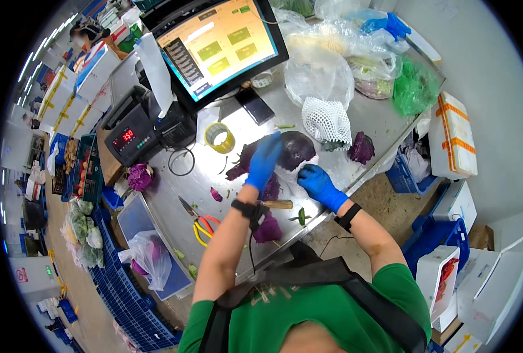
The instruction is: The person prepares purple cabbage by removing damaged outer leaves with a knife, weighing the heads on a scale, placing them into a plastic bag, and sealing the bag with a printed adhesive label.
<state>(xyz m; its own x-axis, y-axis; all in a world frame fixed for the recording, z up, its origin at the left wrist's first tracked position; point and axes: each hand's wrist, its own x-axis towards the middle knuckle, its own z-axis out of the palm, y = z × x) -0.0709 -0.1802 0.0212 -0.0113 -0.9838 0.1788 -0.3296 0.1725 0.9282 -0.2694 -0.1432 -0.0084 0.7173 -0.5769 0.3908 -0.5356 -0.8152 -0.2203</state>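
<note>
A purple cabbage [296,150] rests on the stainless steel table [173,194], partly in a white foam net [288,178]. My left hand [265,161], in a blue glove, lies flat along the cabbage's left side with fingers extended. With bent fingers, my right hand [318,183], also gloved, pinches the net's edge at the lower right. Loose purple leaves [267,228] lie below, near a wooden handle [279,204] partly hidden by my left wrist. Scissors with red and yellow handles [202,225] lie to the left. Another white foam net [326,120] lies beyond the cabbage.
A roll of yellow tape [219,137], a phone [254,106], a monitor [219,44] and a scale display [129,137] stand or lie at the far left. Plastic bags [318,75] fill the far right. A foam box [456,134] is beyond the right edge.
</note>
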